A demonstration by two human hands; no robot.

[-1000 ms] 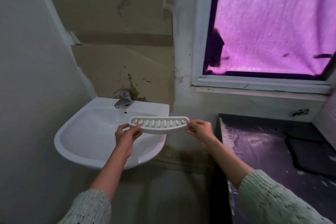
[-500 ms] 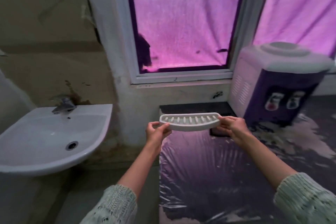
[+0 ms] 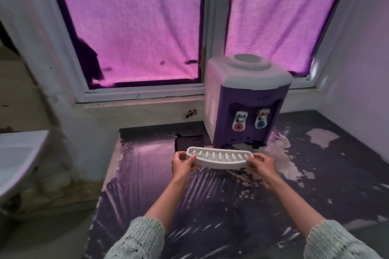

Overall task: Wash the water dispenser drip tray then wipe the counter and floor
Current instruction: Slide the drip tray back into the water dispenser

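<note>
The white slotted drip tray hangs level over the dark counter, just in front of the purple and white water dispenser. My left hand grips the tray's left end and my right hand grips its right end. The dispenser stands at the back of the counter by the window, its red and blue taps facing me. The counter's dark covering is peeled and patchy, with pale spots to the right.
A white sink juts in at the left edge. A dark cloth lies on the counter left of the dispenser's base. Pink curtains cover the window behind. A wall closes the counter's right side.
My view has swung right, from the sink to the counter. Both hands have carried the drip tray away from the sink and over the counter, close to the dispenser's front.
</note>
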